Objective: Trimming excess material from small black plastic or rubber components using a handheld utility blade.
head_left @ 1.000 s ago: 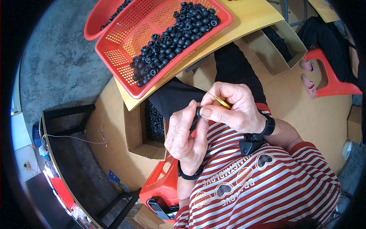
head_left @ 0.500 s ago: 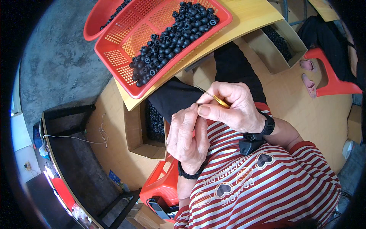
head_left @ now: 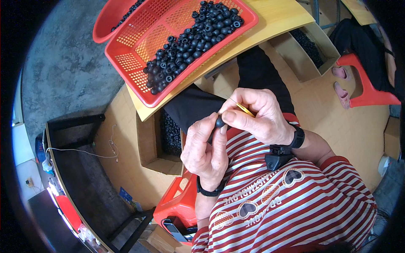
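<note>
Over my lap, my left hand [head_left: 205, 147] pinches a small round black rubber-looking part [head_left: 219, 122] between thumb and fingertips. My right hand [head_left: 262, 116] meets it there, with its thumb tip against the part. Held in the curled right fingers is a slim yellow-handled tool [head_left: 245, 110] with a thin pointed end; part of its handle is hidden by the fingers. Beyond my hands, a red mesh basket [head_left: 134, 52] on the wooden table [head_left: 280, 17] holds a heap of similar hollow black parts [head_left: 185, 52].
A red bowl [head_left: 105, 27] with more black parts sits behind the basket. Cardboard boxes of black pieces stand below the table, one at left [head_left: 147, 154] and one at right [head_left: 291, 59]. Red stools stand at lower left [head_left: 177, 206] and right [head_left: 360, 84], where another person sits.
The black part now shows between my fingertips, where it was hidden before. My left hand has lowered slightly and its fingers have shifted; the yellow tool has turned a little in my right hand.
</note>
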Motion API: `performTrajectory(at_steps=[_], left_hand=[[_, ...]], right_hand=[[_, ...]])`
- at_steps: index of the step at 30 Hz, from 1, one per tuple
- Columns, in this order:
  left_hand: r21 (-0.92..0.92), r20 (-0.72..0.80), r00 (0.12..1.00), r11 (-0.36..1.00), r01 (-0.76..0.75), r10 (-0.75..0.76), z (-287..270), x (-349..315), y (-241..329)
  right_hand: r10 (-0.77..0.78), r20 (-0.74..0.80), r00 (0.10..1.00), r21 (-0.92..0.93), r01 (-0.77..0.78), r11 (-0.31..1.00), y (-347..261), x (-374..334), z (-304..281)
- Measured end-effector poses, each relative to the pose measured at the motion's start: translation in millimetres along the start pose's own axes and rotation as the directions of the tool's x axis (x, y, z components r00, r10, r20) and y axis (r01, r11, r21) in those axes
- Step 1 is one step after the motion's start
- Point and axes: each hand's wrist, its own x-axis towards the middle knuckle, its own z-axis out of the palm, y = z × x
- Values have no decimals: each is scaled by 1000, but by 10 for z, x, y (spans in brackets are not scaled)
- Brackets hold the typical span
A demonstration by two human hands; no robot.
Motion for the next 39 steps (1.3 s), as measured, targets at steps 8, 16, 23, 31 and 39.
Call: performTrajectory(at_steps=[8, 16, 23, 31, 39], left_hand=[[-473, -69, 981, 872, 126, -179, 26, -29, -75], [-427, -102, 981, 898, 104, -162, 0, -13, -86], [-361, -126, 983, 929, 79, -133, -28, -3, -90], [-293, -129, 987, 955, 50, -91, -54, 7, -114], [-131, -53, 999, 991, -1, -6, -104, 2, -102]], right_hand=[[-14, -32, 999, -26, 14, 1000, -120, -86, -48], [-279, 60, 958, -297, 284, 912, -181, -105, -33], [-335, 83, 939, -359, 341, 869, -156, -82, -14], [-263, 81, 961, -362, 275, 891, -225, -64, -20], [-236, 71, 969, -358, 246, 901, -237, -64, -29]])
